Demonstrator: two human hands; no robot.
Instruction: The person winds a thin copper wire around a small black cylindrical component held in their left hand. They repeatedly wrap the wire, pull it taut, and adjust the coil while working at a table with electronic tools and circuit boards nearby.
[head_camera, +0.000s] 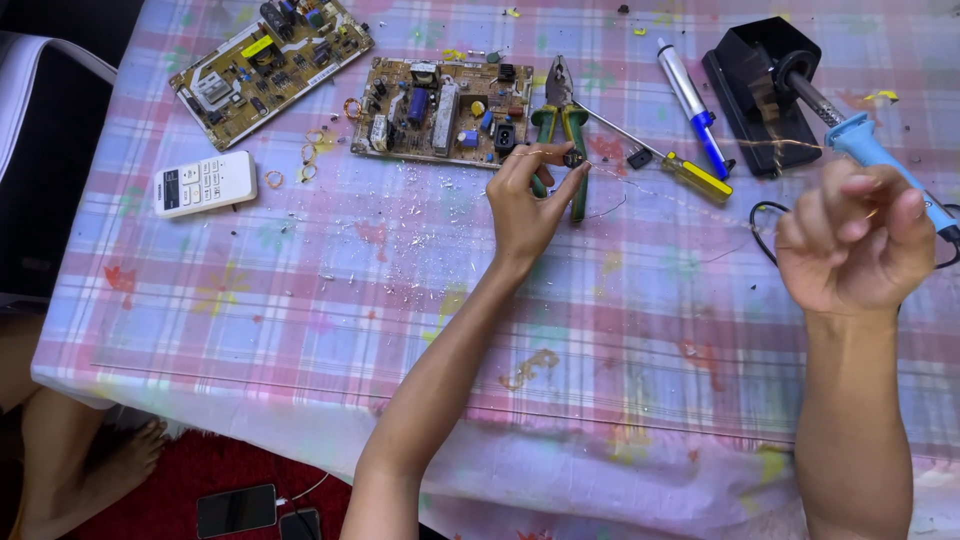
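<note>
The small dark coil (573, 157) sits pinched in the left hand (527, 205) grip above the surface (400, 300), its thin copper wire (790, 146) stretching toward three o'clock to the right hand (855, 240), whose blurred fingers look clenched on the strand

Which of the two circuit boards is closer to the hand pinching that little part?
The smaller board, lying level just behind the left hand by the green pliers. The other board sits tilted, farther off toward the table's corner.
</note>
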